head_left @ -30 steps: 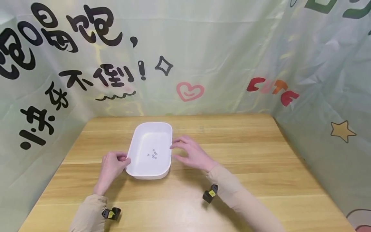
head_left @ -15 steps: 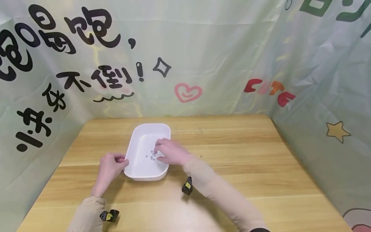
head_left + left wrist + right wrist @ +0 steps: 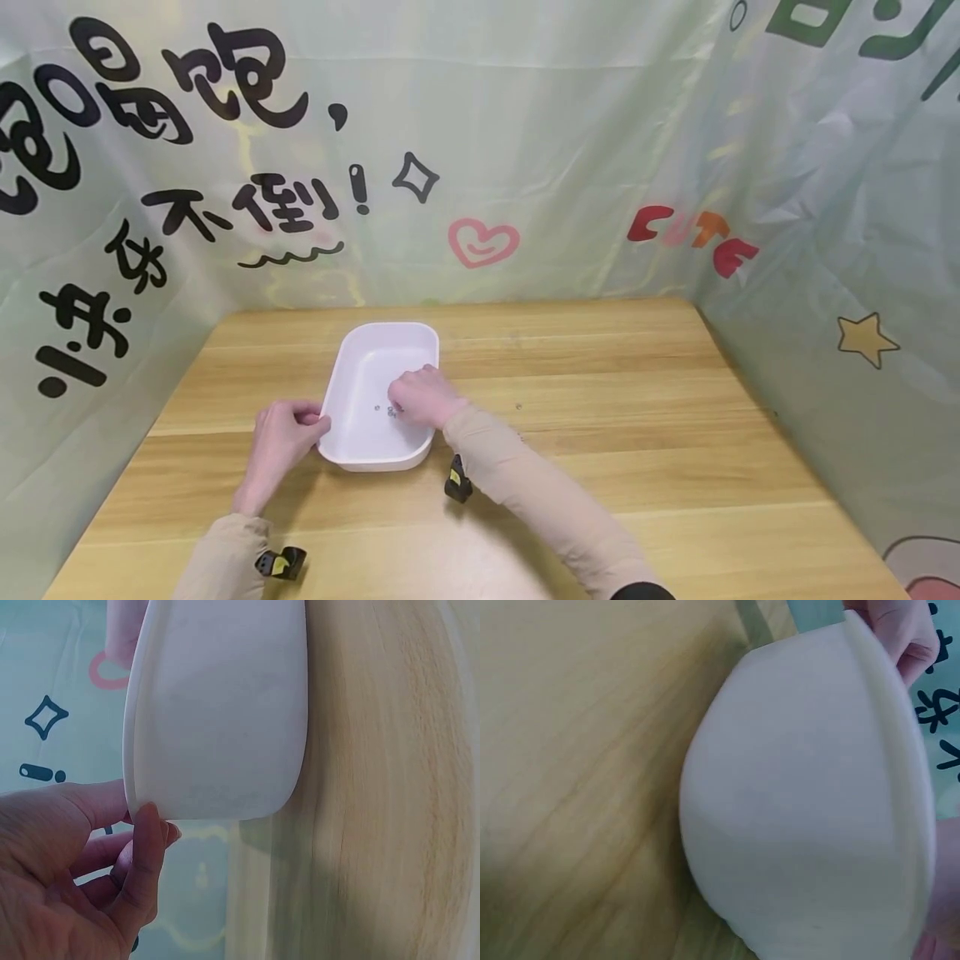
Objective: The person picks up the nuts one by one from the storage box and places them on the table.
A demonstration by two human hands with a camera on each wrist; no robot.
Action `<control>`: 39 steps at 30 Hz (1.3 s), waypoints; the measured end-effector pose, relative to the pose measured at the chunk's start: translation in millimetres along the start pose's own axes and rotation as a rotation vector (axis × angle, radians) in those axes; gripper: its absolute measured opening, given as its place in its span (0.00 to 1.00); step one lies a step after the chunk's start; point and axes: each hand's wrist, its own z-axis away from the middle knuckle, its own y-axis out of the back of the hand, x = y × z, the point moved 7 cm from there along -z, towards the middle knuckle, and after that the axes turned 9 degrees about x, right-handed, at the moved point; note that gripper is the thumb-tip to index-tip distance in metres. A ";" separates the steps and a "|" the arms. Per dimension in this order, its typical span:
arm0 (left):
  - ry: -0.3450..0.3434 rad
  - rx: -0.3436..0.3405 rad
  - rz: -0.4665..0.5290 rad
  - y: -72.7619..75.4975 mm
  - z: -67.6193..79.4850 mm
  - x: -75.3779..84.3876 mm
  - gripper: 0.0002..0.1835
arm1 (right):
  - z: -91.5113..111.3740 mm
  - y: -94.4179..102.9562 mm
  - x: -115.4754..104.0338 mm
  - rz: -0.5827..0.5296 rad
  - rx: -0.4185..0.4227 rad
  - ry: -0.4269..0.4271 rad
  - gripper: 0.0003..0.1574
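A white rectangular plastic container [image 3: 367, 367] rests on the wooden table. My left hand [image 3: 279, 442] pinches its rim at the near left side; the left wrist view shows thumb and fingers [image 3: 146, 859] on the container's corner. Reaching over the right rim, my right hand [image 3: 426, 396] is inside the container with its fingers bent down. Several tiny ring-like metal pieces [image 3: 392, 412] lie on the container floor beside those fingers. My right fingertips are hidden in the head view, and the container wall [image 3: 802, 795] blocks them in the right wrist view.
One tiny piece [image 3: 518, 407] lies on the table [image 3: 600, 367] to the right of the container, with another small speck near the right sleeve [image 3: 525, 475]. A printed cloth [image 3: 525, 150] hangs behind the table and along both sides.
My right hand has moved left from outside the container's right rim, over it and down to the small metal pieces. My left hand keeps its pinch on the rim.
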 end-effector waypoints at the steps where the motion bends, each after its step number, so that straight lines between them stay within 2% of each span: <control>1: 0.000 0.001 0.000 0.0 -0.1 -0.1 0.16 | -0.6 -1.8 0.5 0.009 0.000 -0.011 0.08; 6: -0.006 0.003 0.000 0.0 -0.7 -0.3 0.16 | -3.1 -12.1 1.6 0.059 -0.020 -0.049 0.06; 14: -0.008 0.005 0.010 0.3 -1.3 0.7 0.15 | -4.2 -15.9 -0.9 0.090 -0.010 -0.047 0.06; 27: 0.006 -0.006 0.018 0.2 -0.6 2.0 0.15 | -5.8 -16.1 -0.6 0.060 0.009 -0.039 0.10; 34: 0.009 -0.007 0.017 0.8 1.0 1.5 0.15 | -7.3 -18.8 -1.8 0.059 0.005 -0.041 0.03; 39: 0.002 0.001 0.008 1.1 1.3 1.0 0.16 | -9.2 -21.2 -3.1 0.071 0.012 -0.034 0.03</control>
